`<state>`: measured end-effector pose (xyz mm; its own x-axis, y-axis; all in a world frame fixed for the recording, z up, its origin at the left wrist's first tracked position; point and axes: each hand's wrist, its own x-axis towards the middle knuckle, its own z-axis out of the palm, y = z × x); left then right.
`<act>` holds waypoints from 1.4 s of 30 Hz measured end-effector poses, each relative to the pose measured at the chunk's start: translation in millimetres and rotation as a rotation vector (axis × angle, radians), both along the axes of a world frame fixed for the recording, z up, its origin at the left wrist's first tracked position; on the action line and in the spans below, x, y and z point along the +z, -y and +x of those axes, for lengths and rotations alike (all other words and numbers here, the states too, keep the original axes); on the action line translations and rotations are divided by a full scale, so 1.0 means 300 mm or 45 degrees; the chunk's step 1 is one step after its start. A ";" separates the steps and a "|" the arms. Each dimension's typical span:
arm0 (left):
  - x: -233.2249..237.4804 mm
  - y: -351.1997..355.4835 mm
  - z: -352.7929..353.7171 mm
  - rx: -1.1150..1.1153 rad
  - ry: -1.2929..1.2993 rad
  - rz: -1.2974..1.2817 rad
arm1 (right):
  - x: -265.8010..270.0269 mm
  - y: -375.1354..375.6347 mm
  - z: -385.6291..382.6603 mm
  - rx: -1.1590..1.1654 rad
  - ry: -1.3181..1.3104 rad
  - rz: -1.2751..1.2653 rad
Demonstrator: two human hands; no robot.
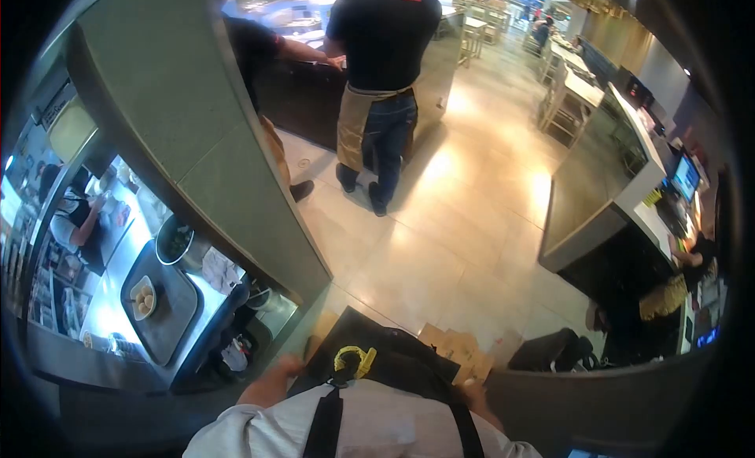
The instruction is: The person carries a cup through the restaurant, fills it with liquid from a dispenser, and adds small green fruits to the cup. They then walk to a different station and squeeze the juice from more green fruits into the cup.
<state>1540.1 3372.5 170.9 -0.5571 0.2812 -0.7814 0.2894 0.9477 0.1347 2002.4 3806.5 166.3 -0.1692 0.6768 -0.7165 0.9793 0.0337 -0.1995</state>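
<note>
My left hand (288,368) is low in the view, at the left edge of a black, flat-looking piece (373,336) in front of my body; its fingers are mostly hidden. A yellow coiled cord (355,361) lies over the black piece, near the strap of my apron. On the other side, my right hand (473,393) is close to brown, paper-like pieces (456,349) with faint print. Whether it grips them I cannot make out, as its fingers are blurred and partly covered.
Ahead stands a person (381,72) in a black shirt and tan apron, beside another person's arm (303,50). To the left, a pass window shows a dark tray (181,308) with a small bowl (142,298) and a metal pot (174,241). A counter with a monitor (686,177) is right.
</note>
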 end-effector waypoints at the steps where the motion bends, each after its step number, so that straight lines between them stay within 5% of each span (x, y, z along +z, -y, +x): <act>1: -0.019 -0.062 -0.020 0.202 0.049 0.059 | 0.014 -0.121 -0.058 0.038 -0.004 0.041; 9: 0.147 -0.639 -0.075 0.296 -0.220 0.968 | 0.246 -0.666 -0.612 -0.005 -0.214 0.401; 12: 0.037 -0.690 -0.129 0.333 -0.050 0.967 | 0.265 -0.721 -0.765 0.090 -0.238 0.397; 14: -0.058 -0.683 -0.193 0.038 -0.006 0.586 | 0.267 -0.723 -0.834 0.170 -0.217 0.379; 16: -0.080 -0.654 -0.234 0.060 -0.003 0.380 | 0.237 -0.738 -0.870 0.225 -0.182 0.345; 18: -0.367 -0.562 -0.334 -0.626 -0.020 0.067 | 0.255 -0.733 -0.904 0.213 -0.105 0.290; 20: -0.266 -0.587 -0.379 0.083 0.003 0.072 | 0.289 -0.728 -0.931 0.142 -0.004 0.293; 22: -0.229 -0.655 -0.499 0.231 0.084 0.053 | 0.291 -0.743 -0.947 -0.030 0.050 0.251; 23: -0.253 -0.702 -0.593 0.058 0.116 0.095 | 0.268 -0.781 -0.943 0.010 0.028 0.220; 26: -0.346 -0.837 -0.833 0.260 -0.084 0.448 | 0.239 -0.846 -0.978 0.135 -0.023 0.154; 27: -0.350 -0.882 -0.890 0.293 -0.376 0.767 | 0.230 -0.857 -1.014 0.135 0.048 0.217; 30: -0.049 -1.068 -1.022 0.542 -0.237 0.845 | 0.250 -0.922 -1.183 0.173 0.105 0.281; 33: 0.042 -1.147 -1.063 0.605 -0.409 0.989 | 0.310 -0.973 -1.389 0.307 0.077 0.300; 39: -0.019 -1.093 -1.044 0.309 -0.391 0.639 | 0.227 -1.157 -1.774 0.581 -0.151 0.332; 42: 0.044 -1.043 -0.997 0.811 0.066 0.518 | 0.172 -1.261 -1.976 0.678 -0.213 0.324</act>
